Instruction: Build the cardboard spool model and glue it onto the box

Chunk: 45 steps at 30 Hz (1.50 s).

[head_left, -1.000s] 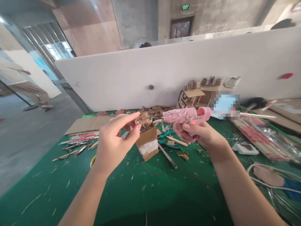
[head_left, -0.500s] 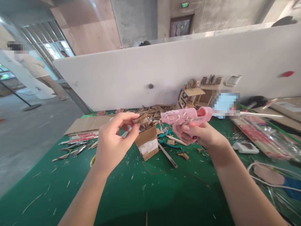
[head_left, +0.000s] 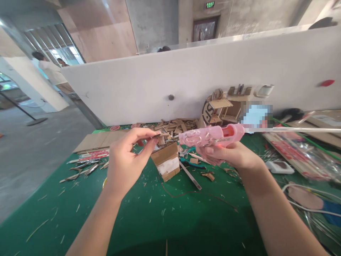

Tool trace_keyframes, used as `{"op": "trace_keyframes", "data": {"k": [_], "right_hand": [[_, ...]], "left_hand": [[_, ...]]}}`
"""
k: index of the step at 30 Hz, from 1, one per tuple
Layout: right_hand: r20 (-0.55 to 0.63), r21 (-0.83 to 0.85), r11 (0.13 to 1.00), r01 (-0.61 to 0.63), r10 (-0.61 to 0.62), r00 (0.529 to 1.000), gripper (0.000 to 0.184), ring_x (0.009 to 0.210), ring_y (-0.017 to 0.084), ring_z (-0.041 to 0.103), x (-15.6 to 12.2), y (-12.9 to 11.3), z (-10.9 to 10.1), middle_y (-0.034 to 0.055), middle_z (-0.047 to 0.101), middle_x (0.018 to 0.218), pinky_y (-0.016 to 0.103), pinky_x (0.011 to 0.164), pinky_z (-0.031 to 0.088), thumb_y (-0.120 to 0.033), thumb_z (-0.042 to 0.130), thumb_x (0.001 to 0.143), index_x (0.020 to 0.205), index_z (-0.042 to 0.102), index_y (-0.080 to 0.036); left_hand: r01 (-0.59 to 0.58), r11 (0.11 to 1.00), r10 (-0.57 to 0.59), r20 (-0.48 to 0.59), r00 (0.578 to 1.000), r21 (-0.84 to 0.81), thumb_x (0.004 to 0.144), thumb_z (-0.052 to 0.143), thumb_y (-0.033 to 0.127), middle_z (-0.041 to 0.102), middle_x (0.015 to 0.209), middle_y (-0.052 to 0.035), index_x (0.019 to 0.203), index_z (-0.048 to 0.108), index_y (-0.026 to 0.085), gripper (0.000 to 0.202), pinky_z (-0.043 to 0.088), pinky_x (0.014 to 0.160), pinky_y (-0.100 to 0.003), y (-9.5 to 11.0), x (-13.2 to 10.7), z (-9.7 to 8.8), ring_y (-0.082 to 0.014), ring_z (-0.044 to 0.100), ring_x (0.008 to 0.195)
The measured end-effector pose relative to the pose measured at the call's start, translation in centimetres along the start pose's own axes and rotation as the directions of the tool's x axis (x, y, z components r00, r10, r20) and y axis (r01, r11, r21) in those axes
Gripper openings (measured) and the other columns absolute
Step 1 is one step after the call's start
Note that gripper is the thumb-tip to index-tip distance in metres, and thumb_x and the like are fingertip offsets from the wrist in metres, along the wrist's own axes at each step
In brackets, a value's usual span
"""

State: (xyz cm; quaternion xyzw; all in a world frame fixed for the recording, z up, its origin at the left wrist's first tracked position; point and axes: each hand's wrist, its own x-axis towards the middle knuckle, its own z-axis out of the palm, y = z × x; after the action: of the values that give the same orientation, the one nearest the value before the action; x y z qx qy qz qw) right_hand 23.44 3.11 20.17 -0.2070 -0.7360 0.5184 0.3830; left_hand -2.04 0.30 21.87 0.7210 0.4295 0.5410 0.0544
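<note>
My left hand (head_left: 128, 160) is raised over the green mat (head_left: 149, 213) and pinches a small thin cardboard piece (head_left: 157, 135) between thumb and fingers. My right hand (head_left: 229, 156) grips a pink glue gun (head_left: 210, 135), held level with its nozzle pointing left, its tip almost touching the cardboard piece. A clear glue stick (head_left: 290, 130) juts out of the gun's back to the right. Just below the two hands stands a small cardboard box (head_left: 166, 161).
Cardboard scraps (head_left: 173, 125) lie heaped at the white partition (head_left: 186, 78), beside a small cardboard model (head_left: 221, 106). Blue-handled pliers (head_left: 191, 163) and a metal strip (head_left: 190, 176) lie near the box. Flat cardboard (head_left: 98, 140) lies left, plastic packaging (head_left: 298, 156) and cables (head_left: 306, 202) right. People stand far left.
The glue gun has swung down and left until its nozzle meets the cardboard piece in my left hand. A person in the background has walked off toward the left rear.
</note>
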Motion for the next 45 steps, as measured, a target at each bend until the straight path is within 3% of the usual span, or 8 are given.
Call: {"op": "trace_keyframes", "data": {"k": [7, 12, 25, 34, 40, 45], "right_hand": [[-0.067, 0.034, 0.999, -0.015, 0.017, 0.998, 0.032, 0.047, 0.007, 0.033, 0.06, -0.26, 0.54, -0.0056, 0.037, 0.059, 0.022, 0.04, 0.028, -0.044, 0.06, 0.087, 0.07, 0.048, -0.02], [-0.037, -0.038, 0.999, -0.005, 0.004, 0.999, 0.033, 0.047, 0.008, 0.035, 0.17, -0.42, 0.56, -0.0052, 0.037, 0.057, 0.023, 0.041, 0.028, -0.043, 0.058, 0.089, 0.067, 0.048, -0.02], [0.042, -0.037, 0.999, -0.017, 0.019, 0.999, 0.03, 0.046, 0.009, 0.036, 0.0, -0.52, 0.13, -0.0054, 0.036, 0.054, 0.024, 0.04, 0.028, -0.04, 0.058, 0.089, 0.067, 0.049, -0.021], [-0.016, 0.033, 0.999, -0.014, 0.014, 1.0, 0.028, 0.047, 0.007, 0.033, 0.11, -0.12, 0.45, -0.0065, 0.037, 0.056, 0.022, 0.04, 0.028, -0.038, 0.06, 0.089, 0.07, 0.05, -0.02], [0.032, 0.011, 0.999, -0.036, 0.036, 0.999, 0.026, 0.047, 0.007, 0.035, -0.11, -0.32, 0.28, -0.0065, 0.039, 0.056, 0.021, 0.04, 0.028, -0.036, 0.061, 0.089, 0.071, 0.051, -0.02], [-0.06, -0.011, 0.999, -0.042, 0.041, 0.997, 0.034, 0.048, 0.007, 0.035, -0.23, -0.06, 0.5, -0.0054, 0.04, 0.057, 0.022, 0.041, 0.031, -0.046, 0.06, 0.087, 0.069, 0.051, -0.019]], "left_hand": [[-0.019, 0.997, 0.021, -0.017, 1.0, 0.074, 0.085, 0.065, 0.022, 0.072, 0.093, -0.0004, 0.092, 0.067, 0.026, 0.009, 0.052, 0.069, -0.03, -0.12, -0.01, 0.01, -0.015, 0.064, 0.079], [-0.043, 0.99, 0.047, -0.028, 0.999, 0.136, 0.085, 0.065, 0.02, 0.07, 0.088, 0.0011, 0.092, 0.068, 0.027, 0.01, 0.047, 0.062, -0.028, -0.02, 0.09, -0.1, -0.0121, 0.055, 0.066], [-0.063, 0.987, 0.067, -0.024, 0.997, 0.148, 0.086, 0.065, 0.02, 0.07, 0.089, 0.0006, 0.093, 0.067, 0.027, 0.01, 0.048, 0.062, -0.028, -0.2, 0.22, -0.23, -0.0132, 0.058, 0.07], [-0.066, 0.981, 0.07, -0.013, 0.997, 0.18, 0.084, 0.065, 0.017, 0.069, 0.085, 0.0021, 0.093, 0.067, 0.029, 0.014, 0.049, 0.065, -0.028, -0.06, 0.17, -0.37, -0.0136, 0.06, 0.072], [-0.079, 0.976, 0.087, -0.036, 0.996, 0.204, 0.085, 0.065, 0.018, 0.066, 0.083, 0.0018, 0.094, 0.067, 0.029, 0.014, 0.047, 0.065, -0.028, -0.23, 0.22, -0.54, -0.0137, 0.058, 0.071], [-0.083, 0.972, 0.088, -0.012, 0.996, 0.22, 0.084, 0.064, 0.015, 0.064, 0.081, 0.0028, 0.094, 0.066, 0.028, 0.016, 0.046, 0.064, -0.025, -0.07, 0.23, -0.79, -0.0121, 0.057, 0.072]]}}
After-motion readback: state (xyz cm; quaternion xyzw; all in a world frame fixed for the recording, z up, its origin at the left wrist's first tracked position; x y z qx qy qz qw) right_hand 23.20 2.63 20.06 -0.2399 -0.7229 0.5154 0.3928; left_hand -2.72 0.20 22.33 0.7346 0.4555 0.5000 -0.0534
